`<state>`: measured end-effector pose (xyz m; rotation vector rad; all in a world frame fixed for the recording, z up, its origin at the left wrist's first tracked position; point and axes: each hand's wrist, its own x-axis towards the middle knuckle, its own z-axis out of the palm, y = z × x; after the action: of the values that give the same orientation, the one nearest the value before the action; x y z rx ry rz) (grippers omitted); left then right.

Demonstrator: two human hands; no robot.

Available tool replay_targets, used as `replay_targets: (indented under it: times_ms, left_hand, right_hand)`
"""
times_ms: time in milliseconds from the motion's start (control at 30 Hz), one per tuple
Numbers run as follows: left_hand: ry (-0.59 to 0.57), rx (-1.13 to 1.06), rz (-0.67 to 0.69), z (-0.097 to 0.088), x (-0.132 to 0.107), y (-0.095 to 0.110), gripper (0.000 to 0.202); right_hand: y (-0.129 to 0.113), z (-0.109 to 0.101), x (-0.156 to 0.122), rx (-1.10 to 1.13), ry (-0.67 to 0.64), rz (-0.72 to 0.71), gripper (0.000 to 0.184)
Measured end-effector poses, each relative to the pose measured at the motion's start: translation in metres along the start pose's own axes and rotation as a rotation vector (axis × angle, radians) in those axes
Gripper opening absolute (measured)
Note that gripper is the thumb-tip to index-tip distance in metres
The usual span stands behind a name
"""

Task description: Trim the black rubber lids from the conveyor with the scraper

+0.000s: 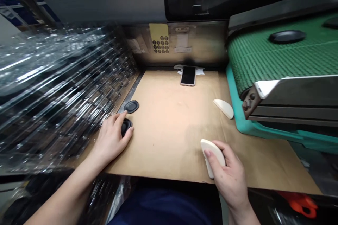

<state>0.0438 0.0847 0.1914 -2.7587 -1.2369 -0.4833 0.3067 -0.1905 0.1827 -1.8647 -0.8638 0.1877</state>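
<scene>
My right hand (229, 172) grips a white half-round pad (213, 153), perhaps a sponge, with the thumb across its face and the fingers behind it. On the cardboard's left side, my left hand (112, 137) has its thumb and forefinger around a dark oval plastic piece (126, 126), partly hidden by the hand. Just beyond the forefinger lies another black oval piece (131, 106) with a raised rim. A second white half-round pad (224, 108) rests on the cardboard at the right.
Stacked clear plastic trays (66, 95) rise along the left. A cardboard sheet (169, 123) covers the worktop, with a phone (188, 76) at its back. To the right, a green conveyor belt (271, 59) carries a black piece (287, 36) above a teal bin (253, 128).
</scene>
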Motion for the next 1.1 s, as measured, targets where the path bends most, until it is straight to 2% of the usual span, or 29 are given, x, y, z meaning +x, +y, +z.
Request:
replay_targets:
  times_ms: [100, 167, 300, 400, 533, 667, 733, 833, 900, 967, 1033, 1100]
  left_hand:
    - [0.089, 0.032, 0.061, -0.011, 0.012, 0.016, 0.068]
    - [0.155, -0.034, 0.161, -0.022, 0.026, 0.040, 0.070]
    - [0.157, -0.221, 0.407, -0.049, 0.065, 0.107, 0.069]
    - [0.128, -0.392, 0.514, -0.060, 0.106, 0.159, 0.068]
    - [0.078, -0.668, 0.535, -0.060, 0.178, 0.223, 0.067]
    - [0.051, -0.797, 0.493, -0.061, 0.250, 0.287, 0.070]
    - [0.051, -0.804, 0.515, -0.065, 0.277, 0.319, 0.074]
    - [-0.021, -0.802, 0.516, -0.068, 0.302, 0.358, 0.080]
    - [-0.055, -0.806, 0.513, -0.068, 0.311, 0.374, 0.077]
    - [-0.042, -0.816, 0.518, -0.065, 0.313, 0.379, 0.067]
    - [0.031, -0.833, 0.505, -0.064, 0.306, 0.371, 0.062]
    - [0.145, -0.844, 0.492, -0.065, 0.290, 0.350, 0.063]
  right_hand:
    - [-0.005, 0.000, 0.003, 0.034, -0.007, -0.048, 0.017]
    - [-0.007, 0.001, 0.005, 0.042, -0.012, -0.069, 0.015]
    - [-0.008, 0.002, 0.006, 0.048, 0.005, -0.104, 0.013]
    - [-0.006, 0.003, 0.005, 0.055, 0.017, -0.108, 0.013]
    - [-0.005, 0.003, 0.004, 0.070, -0.037, -0.067, 0.009]
    - [-0.003, 0.004, 0.005, 0.067, -0.046, -0.038, 0.008]
    - [-0.001, 0.007, 0.005, 0.066, -0.023, -0.041, 0.010]
    - [0.001, 0.009, 0.006, 0.066, -0.013, -0.049, 0.013]
    - [0.001, 0.009, 0.006, 0.069, -0.031, -0.043, 0.013]
    - [-0.001, 0.007, 0.006, 0.079, -0.036, -0.032, 0.013]
    - [-0.003, 0.004, 0.006, 0.090, -0.036, -0.024, 0.013]
    - [-0.005, 0.003, 0.005, 0.105, -0.024, -0.021, 0.014]
